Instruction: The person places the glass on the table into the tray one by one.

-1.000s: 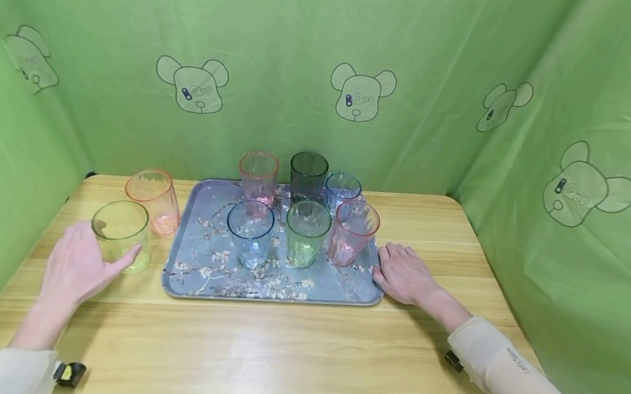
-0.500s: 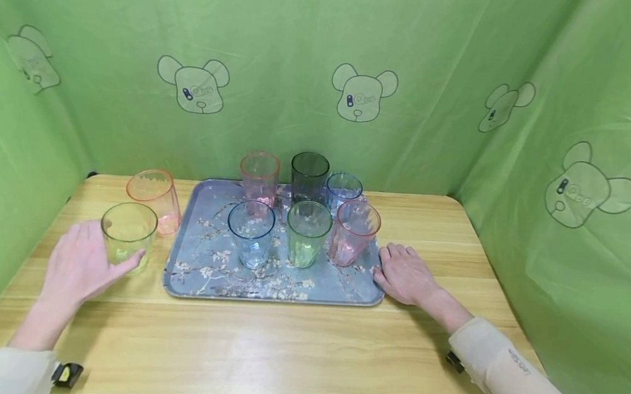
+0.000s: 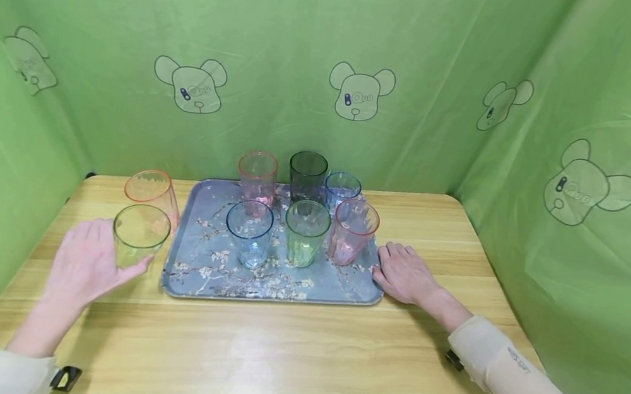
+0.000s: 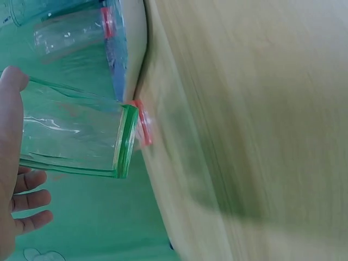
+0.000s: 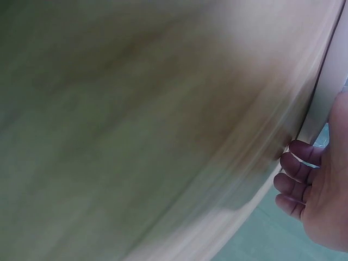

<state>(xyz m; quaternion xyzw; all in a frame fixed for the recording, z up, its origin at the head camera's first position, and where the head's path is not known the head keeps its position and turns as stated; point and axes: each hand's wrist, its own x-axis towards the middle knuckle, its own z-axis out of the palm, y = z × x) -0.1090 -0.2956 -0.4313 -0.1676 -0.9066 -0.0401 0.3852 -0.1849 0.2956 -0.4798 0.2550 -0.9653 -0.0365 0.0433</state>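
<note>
My left hand [image 3: 87, 260] grips a clear yellow-green tumbler [image 3: 141, 231], thumb on the near side and fingers round the far side. In the left wrist view the tumbler [image 4: 76, 130] is held by its upper part, its thick base above the tabletop and a shadow below. Just behind it stands an orange-pink tumbler [image 3: 156, 194], partly covered. My right hand [image 3: 405, 272] rests on the table against the right edge of the flowered blue-grey tray [image 3: 193, 277]; the right wrist view shows its fingers [image 5: 293, 187] loosely bent.
Several coloured tumblers stand upright on the tray: in front a blue one [image 3: 251, 241], a green one [image 3: 305, 240] and a pink one [image 3: 350, 235]; behind, a pink one [image 3: 257, 179], a black one [image 3: 307, 180] and a small blue one [image 3: 341, 190]. Green curtains [image 3: 281, 79] enclose the table.
My left hand has moved the yellow-green tumbler to the right, toward the tray, so that it now overlaps the orange-pink one more. The right hand and the tray stay put.
</note>
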